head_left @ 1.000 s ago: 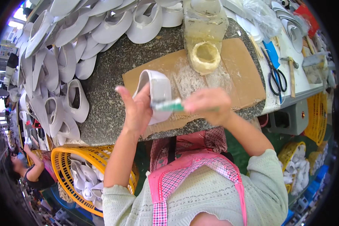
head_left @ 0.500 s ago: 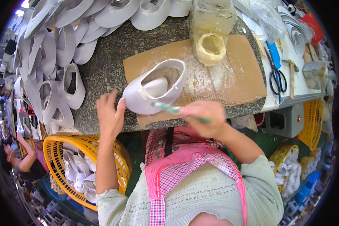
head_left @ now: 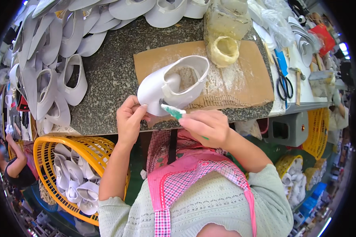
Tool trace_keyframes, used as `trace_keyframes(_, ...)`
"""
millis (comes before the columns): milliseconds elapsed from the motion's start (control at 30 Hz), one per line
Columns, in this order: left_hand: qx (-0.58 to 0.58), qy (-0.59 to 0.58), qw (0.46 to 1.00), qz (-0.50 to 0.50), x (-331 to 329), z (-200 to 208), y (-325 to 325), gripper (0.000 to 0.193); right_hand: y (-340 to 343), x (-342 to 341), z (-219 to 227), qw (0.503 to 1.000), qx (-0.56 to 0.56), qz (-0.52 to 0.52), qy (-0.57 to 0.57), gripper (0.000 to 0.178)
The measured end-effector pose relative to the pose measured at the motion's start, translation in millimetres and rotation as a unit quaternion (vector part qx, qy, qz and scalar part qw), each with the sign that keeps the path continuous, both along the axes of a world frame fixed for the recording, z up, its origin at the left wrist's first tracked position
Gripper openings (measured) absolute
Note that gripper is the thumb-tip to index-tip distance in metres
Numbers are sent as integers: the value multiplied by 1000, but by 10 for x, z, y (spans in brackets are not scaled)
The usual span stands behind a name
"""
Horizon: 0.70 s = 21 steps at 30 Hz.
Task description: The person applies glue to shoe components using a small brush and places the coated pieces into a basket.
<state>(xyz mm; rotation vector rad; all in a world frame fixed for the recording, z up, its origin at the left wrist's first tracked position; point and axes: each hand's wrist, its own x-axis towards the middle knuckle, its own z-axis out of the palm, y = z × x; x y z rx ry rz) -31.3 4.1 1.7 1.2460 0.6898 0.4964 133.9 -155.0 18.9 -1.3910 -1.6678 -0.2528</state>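
Observation:
A white shoe upper [head_left: 149, 85] lies on a worn sheet of cardboard [head_left: 252, 85], its opening facing up and its toe pointing left. My left hand [head_left: 131, 118] pinches the toe's near edge between thumb and fingers. In my right hand [head_left: 207, 125] is a green-handled brush [head_left: 173, 111], smeared with white. Its dark tip meets the upper's near side, close to the opening. Beyond the upper stands a glue pot [head_left: 236, 37], crusted yellowish, with a round mouth.
Many white shoe uppers [head_left: 74, 85] are heaped along the speckled tabletop's [head_left: 106, 79] left and far sides. A yellow basket [head_left: 39, 158] of uppers stands below left. Black scissors [head_left: 284, 87] and a hammer [head_left: 298, 85] lie right. Another person [head_left: 17, 166] is at far left.
My left hand has moved right and closed on the toe edge. The upper has shifted right and turned slightly. The brush tip still meets its near side; the whole view has shifted a little.

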Motion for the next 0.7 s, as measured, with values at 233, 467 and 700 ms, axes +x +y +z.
trace_keyframes(233, -10, -5, 1000, -23, 27, 278, -131, 9, -259, 734, 276, 977, -10, -168, 129, 18)
trace_keyframes(467, -112, -61, 960, -248, 576, 203, -56, 49, -13, 1366, 267, 970, -100, -164, 152, 20)
trace_keyframes(700, -36, -185, 954, -234, 836, 115, -132, 31, -478, 1667, 166, 905, 70, -153, 392, 14)
